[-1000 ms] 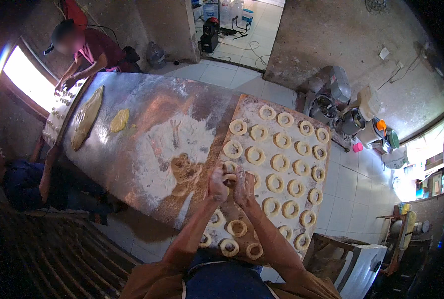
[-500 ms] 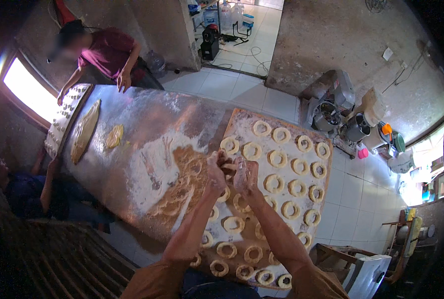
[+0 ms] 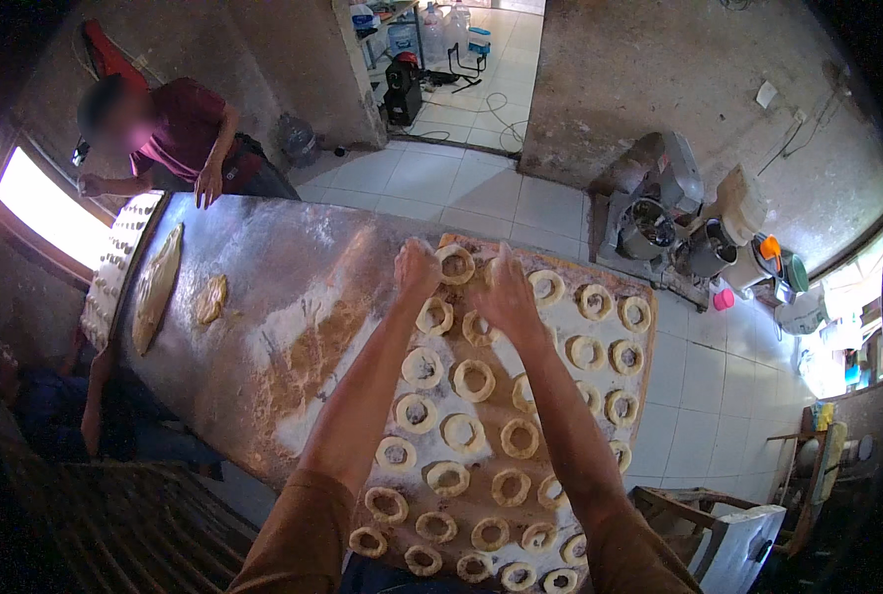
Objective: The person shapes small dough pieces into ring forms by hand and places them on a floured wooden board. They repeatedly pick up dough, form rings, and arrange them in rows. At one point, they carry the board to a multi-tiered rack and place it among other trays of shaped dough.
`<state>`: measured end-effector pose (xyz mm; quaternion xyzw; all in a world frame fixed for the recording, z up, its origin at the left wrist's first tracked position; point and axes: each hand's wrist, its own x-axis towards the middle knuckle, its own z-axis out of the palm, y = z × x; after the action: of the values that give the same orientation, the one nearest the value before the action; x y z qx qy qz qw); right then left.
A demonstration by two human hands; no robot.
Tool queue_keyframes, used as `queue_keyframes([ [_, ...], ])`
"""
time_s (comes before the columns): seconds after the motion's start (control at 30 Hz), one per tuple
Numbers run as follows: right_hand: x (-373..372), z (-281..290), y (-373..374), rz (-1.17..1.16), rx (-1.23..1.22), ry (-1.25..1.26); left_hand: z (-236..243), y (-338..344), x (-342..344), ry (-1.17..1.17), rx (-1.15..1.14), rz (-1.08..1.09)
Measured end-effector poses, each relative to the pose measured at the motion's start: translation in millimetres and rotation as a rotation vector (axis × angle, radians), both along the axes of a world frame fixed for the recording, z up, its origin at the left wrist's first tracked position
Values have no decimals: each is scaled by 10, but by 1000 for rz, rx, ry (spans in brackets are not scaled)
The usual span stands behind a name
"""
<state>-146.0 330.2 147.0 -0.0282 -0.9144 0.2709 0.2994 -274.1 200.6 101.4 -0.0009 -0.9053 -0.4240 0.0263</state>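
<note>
A pale dough ring (image 3: 454, 264) is at the far left corner of a floured board (image 3: 502, 401), between my two hands. My left hand (image 3: 417, 269) has its fingers curled at the ring's left edge. On the right side, my right hand (image 3: 506, 292) closes in on the same ring and partly covers neighbouring rings. Whether the ring is resting on the board or slightly lifted is hard to tell. Several more dough rings, such as one nearby (image 3: 434, 315), lie in rows under and between my forearms.
A metal table (image 3: 293, 228) extends left with scattered flour (image 3: 308, 342), a small dough lump (image 3: 210, 299) and a long dough piece (image 3: 159, 287). Two people are at its far left end, by a tray of small pieces (image 3: 122, 252). Pots (image 3: 647, 228) stand by the right wall.
My hands have moved away from me to the board's far left corner and spread apart. The dough they held together now shows as a ring there. The view has shifted slightly.
</note>
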Motion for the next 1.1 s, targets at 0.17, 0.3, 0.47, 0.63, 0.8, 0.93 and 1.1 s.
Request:
queue_keyframes([
  [0.17,1318,737,138,250,-347,-438,-107,-424,127,161,167,-254],
  [0.3,2283,736,509,108,-271,-473,219,-256,234,202,27,-289],
  [0.47,3380,523,490,-246,-653,-363,-83,-220,168,187,1,-217],
  [0.63,3945,354,307,-399,-886,-255,-3,-133,160,171,-24,-196],
  [0.8,4116,624,144,-419,-908,-175,-356,-117,-69,259,-181,-279],
  [0.93,4371,680,120,-620,-873,-164,-583,-201,-126,567,13,-329],
  [1.1,4715,601,138,-700,-808,-187,-53,-128,282,112,-111,-148],
])
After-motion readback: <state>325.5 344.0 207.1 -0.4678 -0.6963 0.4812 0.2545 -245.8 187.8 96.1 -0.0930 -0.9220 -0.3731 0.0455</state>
